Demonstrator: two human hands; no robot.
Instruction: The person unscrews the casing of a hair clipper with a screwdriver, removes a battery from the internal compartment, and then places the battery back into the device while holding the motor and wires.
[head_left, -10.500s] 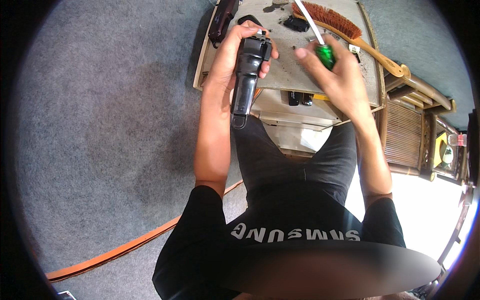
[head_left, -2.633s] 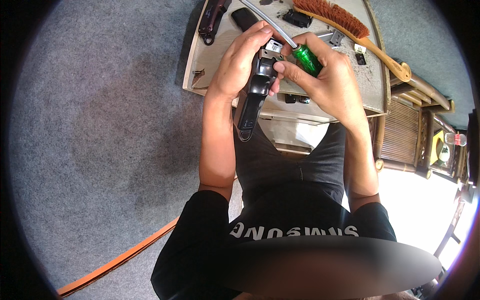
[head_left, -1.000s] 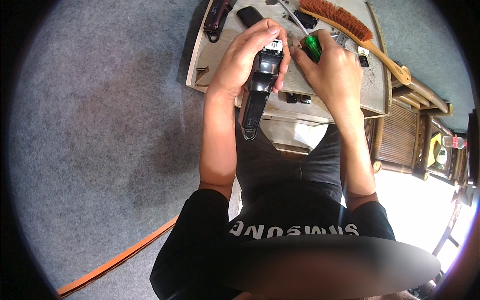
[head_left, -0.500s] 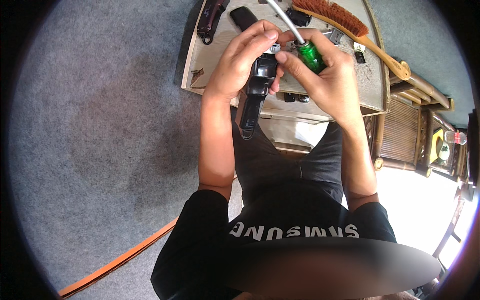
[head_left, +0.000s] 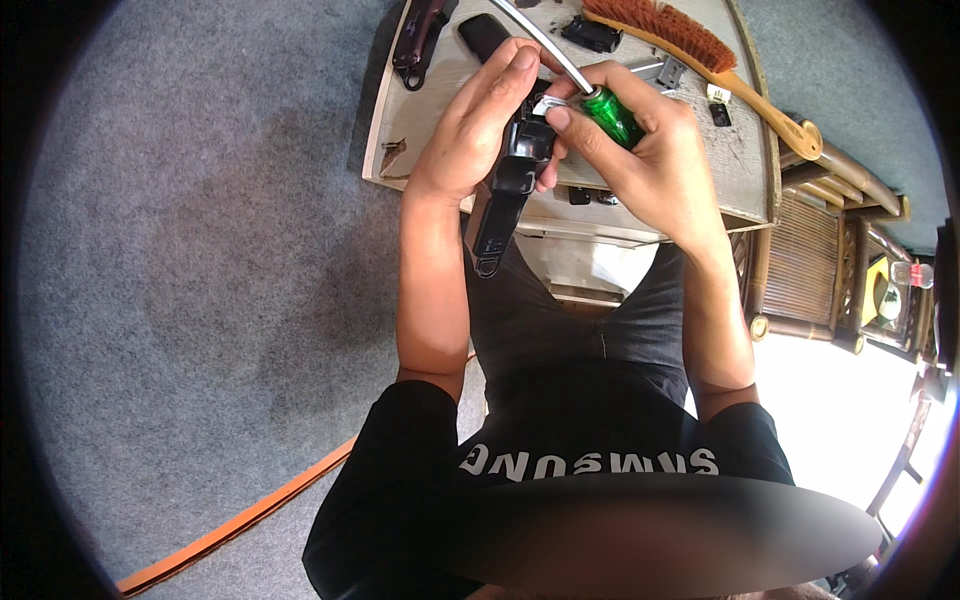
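Over my lap, my left hand (head_left: 470,130) is wrapped round a black hair clipper (head_left: 515,170), its head upward and its looped end hanging toward me. A small pale piece (head_left: 548,103) sits at the clipper's head. My right hand (head_left: 650,160) grips a screwdriver with a green translucent handle (head_left: 610,115), its long metal shaft (head_left: 540,40) pointing up to the left. My right thumb touches the clipper's head beside the pale piece; fine detail there is partly hidden by my fingers.
The worn wooden table (head_left: 395,120) holds a maroon clipper (head_left: 418,40), a dark flat object (head_left: 483,38), a black part (head_left: 590,35), a metal piece (head_left: 670,72), small black-and-white pieces (head_left: 719,105) and a wooden brush (head_left: 760,110). Bamboo furniture (head_left: 800,260) stands right; an orange strip (head_left: 240,510) lies on the carpet.
Over the last second my right hand has moved up-left onto the clipper's head, bringing the screwdriver with it. My left thumb has shifted slightly left.
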